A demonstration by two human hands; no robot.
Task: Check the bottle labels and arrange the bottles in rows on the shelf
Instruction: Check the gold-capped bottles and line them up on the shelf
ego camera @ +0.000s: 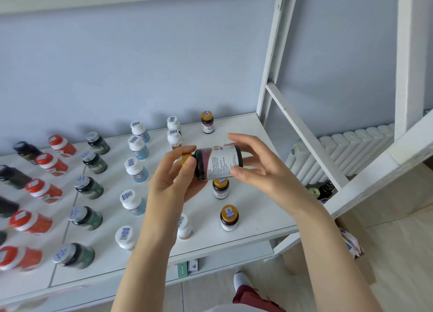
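Both forearms reach up over the shelf. The left hand fingers pinch the gold cap; the right hand fingers, spread, cradle the bottle, held sideways above the rows, cap pointing left.

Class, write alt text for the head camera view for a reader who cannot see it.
Two bare hands, left hand and right hand, hold a gold-capped dark bottle sideways, label up, above a white shelf where bottles stand in colour-sorted rows.
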